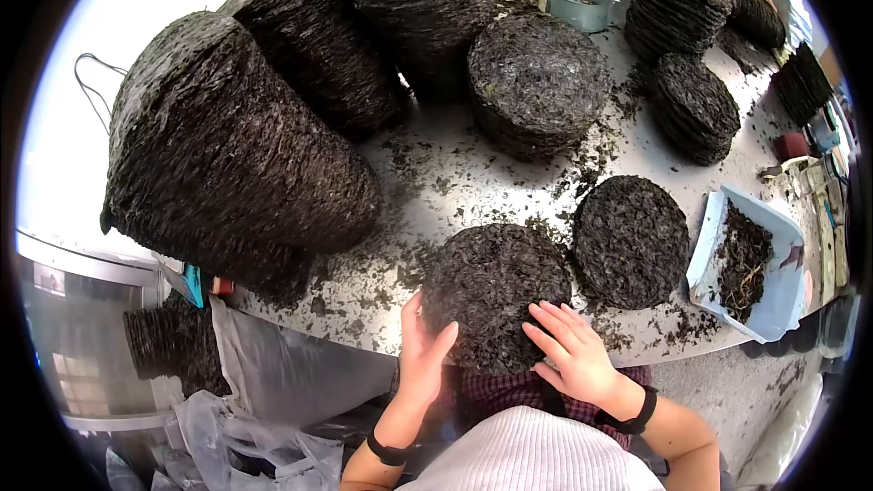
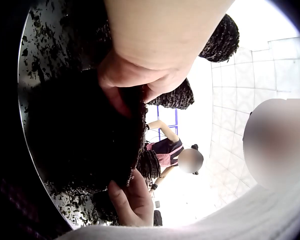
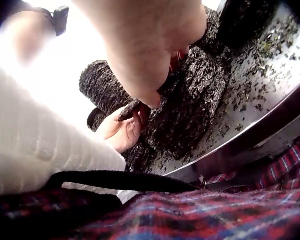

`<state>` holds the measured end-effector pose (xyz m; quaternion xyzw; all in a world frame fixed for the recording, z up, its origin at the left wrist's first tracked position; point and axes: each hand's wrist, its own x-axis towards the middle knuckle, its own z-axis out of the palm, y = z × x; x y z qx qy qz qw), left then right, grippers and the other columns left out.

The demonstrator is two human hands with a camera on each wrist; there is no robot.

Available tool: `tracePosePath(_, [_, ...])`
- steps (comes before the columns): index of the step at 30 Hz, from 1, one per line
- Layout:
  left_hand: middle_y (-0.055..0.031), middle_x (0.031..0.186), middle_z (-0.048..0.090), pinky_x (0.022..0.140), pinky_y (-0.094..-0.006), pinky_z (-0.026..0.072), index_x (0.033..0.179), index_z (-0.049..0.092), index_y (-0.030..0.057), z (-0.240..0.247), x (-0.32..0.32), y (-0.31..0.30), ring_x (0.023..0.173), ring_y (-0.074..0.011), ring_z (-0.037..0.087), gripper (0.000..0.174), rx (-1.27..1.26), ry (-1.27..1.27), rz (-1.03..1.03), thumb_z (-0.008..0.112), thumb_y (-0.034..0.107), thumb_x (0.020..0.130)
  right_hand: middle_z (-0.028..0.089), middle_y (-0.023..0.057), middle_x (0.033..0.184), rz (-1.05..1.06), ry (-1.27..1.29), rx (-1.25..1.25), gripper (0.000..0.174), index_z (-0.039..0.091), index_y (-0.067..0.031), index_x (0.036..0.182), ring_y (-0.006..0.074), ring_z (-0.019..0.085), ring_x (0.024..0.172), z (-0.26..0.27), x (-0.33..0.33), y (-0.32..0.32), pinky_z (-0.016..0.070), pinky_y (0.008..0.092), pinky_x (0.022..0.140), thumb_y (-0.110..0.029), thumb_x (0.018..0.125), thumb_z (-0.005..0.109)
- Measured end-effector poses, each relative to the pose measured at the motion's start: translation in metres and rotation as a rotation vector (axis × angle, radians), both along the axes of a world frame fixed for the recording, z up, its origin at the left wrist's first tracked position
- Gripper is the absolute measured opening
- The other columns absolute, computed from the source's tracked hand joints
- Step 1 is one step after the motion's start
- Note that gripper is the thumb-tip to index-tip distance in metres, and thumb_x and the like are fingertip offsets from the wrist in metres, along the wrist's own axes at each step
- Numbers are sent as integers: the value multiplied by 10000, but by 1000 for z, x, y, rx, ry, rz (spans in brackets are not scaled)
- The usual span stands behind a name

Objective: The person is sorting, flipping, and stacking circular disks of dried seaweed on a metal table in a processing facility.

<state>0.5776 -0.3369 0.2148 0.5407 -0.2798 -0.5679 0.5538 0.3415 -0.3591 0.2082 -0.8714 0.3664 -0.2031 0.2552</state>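
A round, dark, flaky stack [image 1: 498,286] lies at the table's near edge. My left hand [image 1: 423,359] grips its left side, with the thumb over the rim and the fingers along the outside. The left wrist view shows this hand [image 2: 145,70] at the edge of the dark stack [image 2: 85,135]. My right hand [image 1: 577,355] rests on the stack's right front, its fingers nearly straight across the top and the thumb at the near rim. In the right wrist view the right hand [image 3: 150,50] covers part of the stack, and the left hand [image 3: 120,131] touches the far edge.
Another round stack [image 1: 632,241] lies close on the right, beside a blue scoop [image 1: 780,295] holding dark scraps. Tall dark stacks [image 1: 236,145] lean at the left. Behind are a thick round pile [image 1: 541,82] and a round container [image 1: 576,0]. Loose flakes cover the metal table [image 1: 455,155].
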Motion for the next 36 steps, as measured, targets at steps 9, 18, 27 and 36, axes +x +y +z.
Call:
tracePosePath(9, [-123,1363,452,1048,-342,338,1366,398,12,-8,7,2,1245,-210,443,430,-100,-97,-76,478,185,980,514,201,1322,-425,-470,231,542,479,18,1297,305,513,1220,7,-18,2,403,387,1035,105,763,505])
tracePosePath(18, [-123,1434,303,1129,-383,201,1454,288,65,-28,14,18,1381,-240,206,650,-146,-681,-152,582,78,874,376,148,1422,-1085,-559,-36,450,410,7,1342,273,342,1322,-17,-86,5,230,373,1114,-64,911,520])
tracePosePath(27, [-62,1228,510,1066,-433,283,1451,212,144,-15,-13,25,1108,-213,482,757,391,389,28,544,17,783,510,147,1315,-118,-70,-1,556,548,-21,1219,318,467,1243,-6,2,5,372,459,1050,-180,724,743])
tracePosePath(36, [-72,1287,541,1019,-351,399,1317,443,17,-41,-18,31,1178,-186,513,603,307,381,-411,696,-19,771,395,182,1356,-141,-205,126,624,506,-50,1126,399,352,1302,8,-3,-5,270,564,1081,-301,651,824])
